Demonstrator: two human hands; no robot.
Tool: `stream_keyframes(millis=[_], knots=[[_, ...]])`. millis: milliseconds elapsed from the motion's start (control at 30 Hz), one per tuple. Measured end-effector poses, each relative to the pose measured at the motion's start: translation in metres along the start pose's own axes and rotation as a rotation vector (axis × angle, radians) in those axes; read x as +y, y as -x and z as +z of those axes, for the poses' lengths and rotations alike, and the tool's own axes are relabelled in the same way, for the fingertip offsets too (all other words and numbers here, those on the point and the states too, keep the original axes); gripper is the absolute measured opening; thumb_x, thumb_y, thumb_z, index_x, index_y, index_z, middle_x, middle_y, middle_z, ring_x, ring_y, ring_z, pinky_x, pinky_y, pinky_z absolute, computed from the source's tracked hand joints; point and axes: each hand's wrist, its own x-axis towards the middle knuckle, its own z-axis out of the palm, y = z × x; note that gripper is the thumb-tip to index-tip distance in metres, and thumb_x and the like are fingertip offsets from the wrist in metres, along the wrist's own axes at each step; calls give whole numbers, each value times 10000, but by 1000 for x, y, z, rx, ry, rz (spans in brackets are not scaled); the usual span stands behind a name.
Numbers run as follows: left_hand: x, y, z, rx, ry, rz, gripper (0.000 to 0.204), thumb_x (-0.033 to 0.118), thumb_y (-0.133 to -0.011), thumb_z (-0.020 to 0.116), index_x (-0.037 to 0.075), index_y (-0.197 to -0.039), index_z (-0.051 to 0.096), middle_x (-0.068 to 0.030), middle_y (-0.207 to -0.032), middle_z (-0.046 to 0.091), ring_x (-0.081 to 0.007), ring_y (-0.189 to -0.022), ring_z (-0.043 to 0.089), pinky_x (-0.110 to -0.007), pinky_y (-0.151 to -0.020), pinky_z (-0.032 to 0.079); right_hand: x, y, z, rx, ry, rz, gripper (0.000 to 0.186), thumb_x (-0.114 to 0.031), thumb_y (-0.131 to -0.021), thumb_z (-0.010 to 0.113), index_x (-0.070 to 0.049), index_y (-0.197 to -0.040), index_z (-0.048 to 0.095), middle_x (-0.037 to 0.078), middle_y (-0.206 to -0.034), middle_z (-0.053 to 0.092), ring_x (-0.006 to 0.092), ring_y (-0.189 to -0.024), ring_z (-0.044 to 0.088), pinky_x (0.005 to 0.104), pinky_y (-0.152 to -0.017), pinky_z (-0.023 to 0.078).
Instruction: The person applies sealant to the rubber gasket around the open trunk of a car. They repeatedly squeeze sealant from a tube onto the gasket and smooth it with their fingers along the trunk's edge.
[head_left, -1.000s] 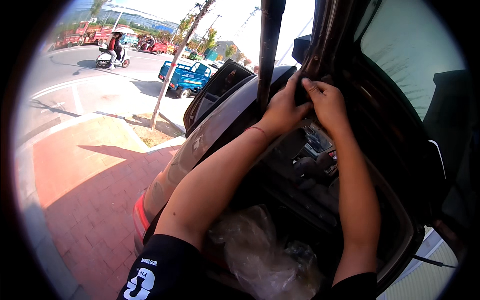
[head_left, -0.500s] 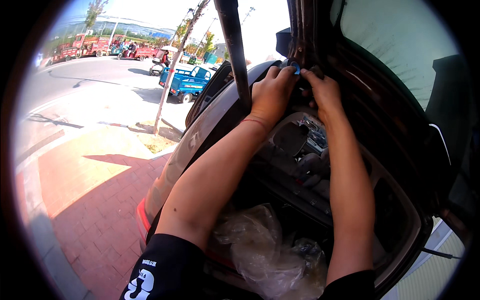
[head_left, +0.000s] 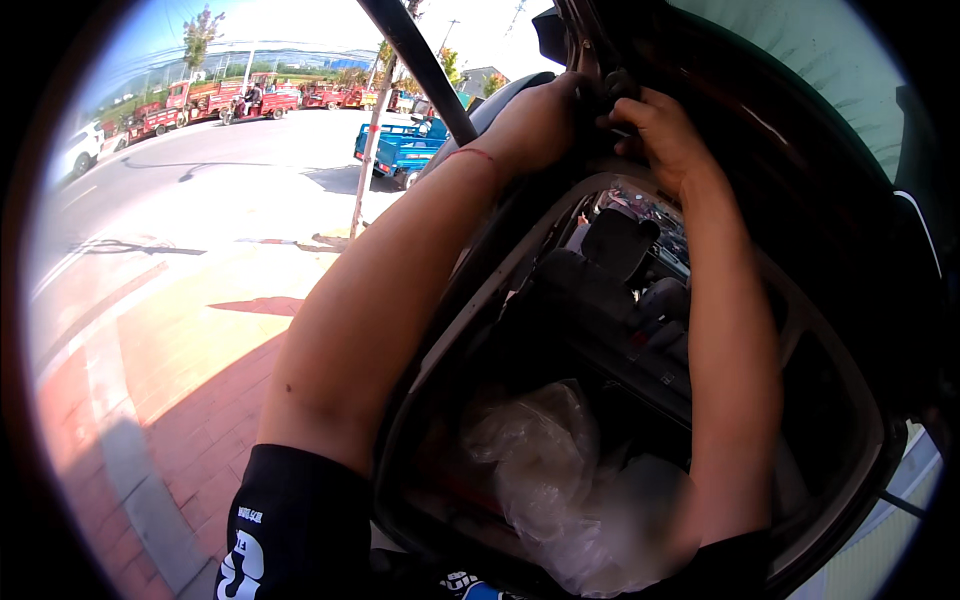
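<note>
Both my arms reach up to the upper left corner of a car's open rear hatch (head_left: 770, 150). My left hand (head_left: 540, 125) is closed at the dark metal hinge area (head_left: 585, 55), its fingertips hidden in shadow. Close beside it on the right, my right hand (head_left: 662, 135) has its fingers curled in below the same corner. Whatever either hand grips there is too dark to make out. A black strut (head_left: 425, 75) slants down behind my left wrist.
Below my arms, a crumpled clear plastic bag (head_left: 545, 450) lies in the cargo space, with dark seats (head_left: 590, 285) further in. Outside to the left are red brick paving (head_left: 200, 440), a thin tree trunk (head_left: 372, 150), a blue cargo tricycle (head_left: 400, 150) and several red ones (head_left: 210, 100) across the road.
The view has shifted, so the scene sits further right. The small blue round piece seen between my hands before is out of sight. My right hand's fingers are curled more tightly.
</note>
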Motion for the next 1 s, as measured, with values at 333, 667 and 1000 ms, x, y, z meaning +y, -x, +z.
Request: stream_keyframes(millis=[333,667,1000], knots=[[1,26,39,376,83,109,552,142,-926,643,128,-1443,451,-221,-1156,678,-439,-1117,627,-478,-936,513,-12,-10,-7,-196,284,55,441,-61,-862,561,-54,-1303,583,49,-1087,662,150,-872,679,247,-468,440],[-5,40,52,536,108,192,448,91,-921,632,52,-1350,508,-222,-1196,648,-434,-1144,599,-489,-973,476,-14,-34,-1,-217,563,216,84,-139,-887,635,-90,-956,637,-21,-716,563,68,-549,497,226,-394,320],[-10,38,49,480,172,173,434,91,-909,647,41,-1327,539,-231,-1216,641,-426,-1190,582,-476,-1020,463,-3,-40,-9,-254,951,-103,334,-225,-819,727,23,-1043,733,224,-1039,733,345,-1024,705,424,-938,518]])
